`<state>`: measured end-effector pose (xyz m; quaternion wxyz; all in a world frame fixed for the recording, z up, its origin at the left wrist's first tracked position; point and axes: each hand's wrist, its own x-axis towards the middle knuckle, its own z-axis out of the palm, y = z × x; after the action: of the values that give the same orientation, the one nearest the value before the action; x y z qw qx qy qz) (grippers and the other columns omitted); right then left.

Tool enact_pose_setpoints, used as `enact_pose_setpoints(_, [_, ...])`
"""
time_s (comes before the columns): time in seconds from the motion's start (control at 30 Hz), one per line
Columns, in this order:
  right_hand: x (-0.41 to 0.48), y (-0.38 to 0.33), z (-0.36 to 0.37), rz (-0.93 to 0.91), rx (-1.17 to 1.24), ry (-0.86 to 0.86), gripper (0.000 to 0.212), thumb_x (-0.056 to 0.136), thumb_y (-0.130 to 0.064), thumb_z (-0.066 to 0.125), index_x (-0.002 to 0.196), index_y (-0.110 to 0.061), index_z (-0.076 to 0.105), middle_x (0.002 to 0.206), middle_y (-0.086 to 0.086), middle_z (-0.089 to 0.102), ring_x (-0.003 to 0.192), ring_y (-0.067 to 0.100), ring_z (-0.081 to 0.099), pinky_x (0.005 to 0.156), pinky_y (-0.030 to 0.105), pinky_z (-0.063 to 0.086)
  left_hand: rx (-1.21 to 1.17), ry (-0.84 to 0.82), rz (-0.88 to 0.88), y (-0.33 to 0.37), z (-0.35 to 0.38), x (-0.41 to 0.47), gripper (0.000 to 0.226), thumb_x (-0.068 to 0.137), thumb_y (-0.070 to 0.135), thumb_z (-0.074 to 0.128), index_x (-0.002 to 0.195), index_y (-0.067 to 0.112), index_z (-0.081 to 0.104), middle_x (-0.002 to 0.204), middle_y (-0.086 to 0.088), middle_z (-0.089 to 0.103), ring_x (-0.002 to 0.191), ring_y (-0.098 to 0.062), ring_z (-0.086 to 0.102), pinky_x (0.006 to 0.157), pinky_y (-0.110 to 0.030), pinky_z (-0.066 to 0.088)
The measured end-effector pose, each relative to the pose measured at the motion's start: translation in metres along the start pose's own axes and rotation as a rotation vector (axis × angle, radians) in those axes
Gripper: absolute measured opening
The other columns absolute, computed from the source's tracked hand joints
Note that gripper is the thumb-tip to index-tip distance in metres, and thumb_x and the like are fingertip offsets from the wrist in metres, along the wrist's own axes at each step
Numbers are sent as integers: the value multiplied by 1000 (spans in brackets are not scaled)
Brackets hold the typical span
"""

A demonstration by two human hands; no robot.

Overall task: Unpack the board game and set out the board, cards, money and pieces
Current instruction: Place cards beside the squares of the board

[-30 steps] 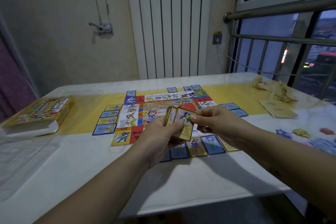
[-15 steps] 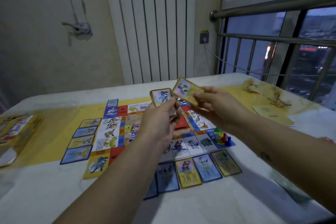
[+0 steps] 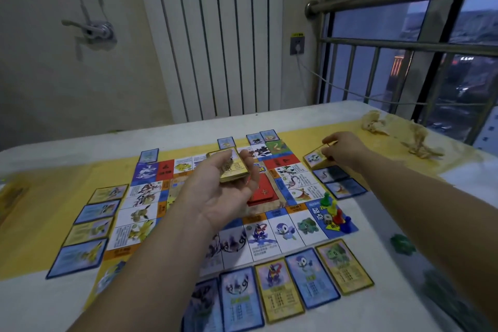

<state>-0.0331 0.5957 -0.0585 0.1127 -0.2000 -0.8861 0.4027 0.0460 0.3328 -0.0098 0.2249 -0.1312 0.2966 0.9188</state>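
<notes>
Student: Left hand (image 3: 223, 194) and right hand (image 3: 346, 151): what does each hold?

Tutor: At frame centre, the left hand is palm up above the board (image 3: 285, 232), with its fingers curled round a gold-edged stack of cards (image 3: 233, 167). Right of centre, the right hand pinches a single card (image 3: 314, 158) between thumb and fingertips. That card is yellow-bordered and tilted, just beside the board's right edge. Whether it touches the table cannot be told.

Student: Where do the other game parts lie?

Tutor: The board lies flat on a yellow runner (image 3: 48, 197) across the white table (image 3: 269, 118).
- **Red deck** (image 3: 262, 193): on the board's middle, partly behind the left hand.
- **Pawns** (image 3: 335, 210): green, yellow, red and blue, on the blue corner square at the board's lower right, with a die (image 3: 328, 219) among them.
- **Bottom row of cards** (image 3: 272, 288): face up along the board's lower edge.
- **Left column of cards** (image 3: 91, 229): along its left edge.
- **Blue-bordered pair** (image 3: 345, 188): just below the single card, beside the right edge.
- **Top cards** (image 3: 262, 137): past the far edge.

Student: And beyond the game?

Tutor: Crumpled wrappers (image 3: 420, 140) lie on the table's upper right. A green piece (image 3: 403, 244) sits near the frame's right edge, blurred. A radiator (image 3: 215, 35) stands on the wall at top centre, and a window railing (image 3: 404, 44) is at upper right.
</notes>
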Motion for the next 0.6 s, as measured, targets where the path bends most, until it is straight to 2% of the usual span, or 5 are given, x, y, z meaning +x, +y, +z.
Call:
enact_pose_setpoints(0.1, [8, 4, 4, -32, -134, -2, 33, 88, -7, 64, 120, 1, 61, 107, 19, 64, 95, 29, 63, 86, 36, 52, -35, -8, -29, 1, 0, 1, 36, 91, 12, 55, 126, 4, 52, 83, -20, 63, 85, -19, 60, 67, -31, 56])
enact_pose_setpoints(0.23, [9, 6, 6, -76, -311, -11, 37, 89, -14, 64, 124, -2, 59, 123, 18, 61, 114, 30, 56, 94, 33, 44, 10, -20, -32, 1, -1, 1, 27, 94, 12, 50, 117, 0, 53, 87, -19, 64, 82, -21, 60, 68, -31, 56])
enact_pose_setpoints(0.37, [11, 9, 11, -116, -421, 13, 38, 90, -17, 62, 126, -3, 58, 127, 17, 59, 117, 30, 53, 94, 32, 42, 96, -66, -48, -1, -3, 1, 16, 95, 6, 42, 107, -2, 51, 97, -19, 66, 84, -25, 61, 71, -34, 54])
enact_pose_setpoints(0.47, [12, 11, 13, -99, -475, 25, 41, 90, -21, 63, 128, -6, 56, 130, 16, 55, 118, 31, 52, 93, 34, 43, 199, -116, -53, -2, -5, 3, 20, 96, 2, 39, 113, -4, 48, 111, -17, 68, 89, -24, 66, 65, -37, 57])
enact_pose_setpoints(0.6, [3, 0, 10, -174, -476, 142, 45, 87, -33, 65, 127, -14, 55, 129, 12, 51, 111, 29, 54, 88, 36, 44, 416, -157, 0, -2, -7, 2, 18, 96, 0, 40, 104, 3, 56, 99, -14, 72, 80, -22, 71, 49, -33, 57])
